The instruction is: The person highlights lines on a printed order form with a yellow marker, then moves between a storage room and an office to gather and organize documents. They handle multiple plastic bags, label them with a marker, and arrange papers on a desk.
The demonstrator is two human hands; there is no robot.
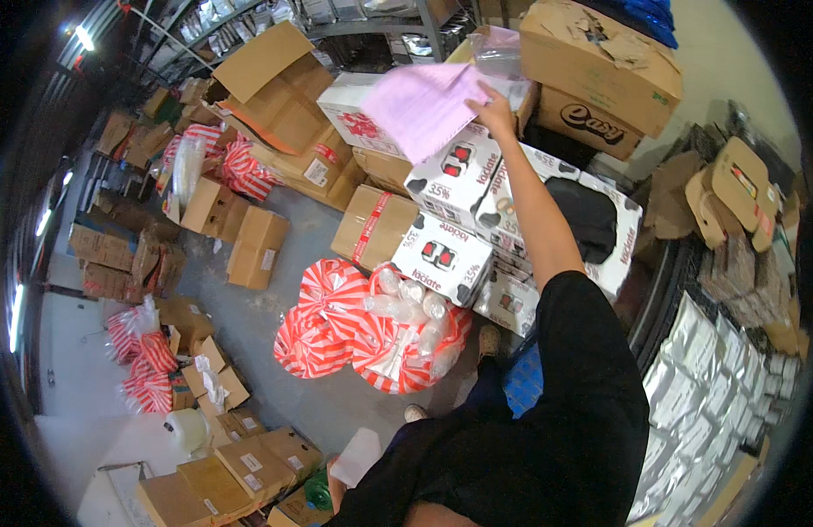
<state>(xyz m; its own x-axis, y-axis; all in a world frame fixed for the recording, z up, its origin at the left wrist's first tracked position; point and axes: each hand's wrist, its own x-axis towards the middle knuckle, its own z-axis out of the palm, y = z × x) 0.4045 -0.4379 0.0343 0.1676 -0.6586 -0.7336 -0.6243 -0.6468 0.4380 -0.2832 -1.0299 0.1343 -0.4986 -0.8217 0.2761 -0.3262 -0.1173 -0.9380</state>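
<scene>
Crowded stockroom seen from above: grey concrete floor [275, 334] with brown cardboard cartons [257, 246] scattered over the left half of the frame, red-and-white striped plastic sacks of clear bottles [371, 329] at centre, and rows of silvery foil pouches [696, 386] on racking at lower right.

Right hand [492, 110] is stretched out to upper centre, the arm in a black short sleeve [582, 369]. Its fingers grip one edge of a thin pink sheet of paper or plastic film [420, 105]. The sheet hangs in the air above a stack of white printed cartons [464, 176] (held by the edge, probably because it is too limp to carry flat).

The sheet is roughly rectangular. Its long axis runs from upper right, at the hand, down toward lower left, with the free end toward the left of the frame.

Left hand [336, 483], bottom centre, appears closed on a small white flat piece, possibly paper [358, 455]; the exact grip cannot be made out.
</scene>
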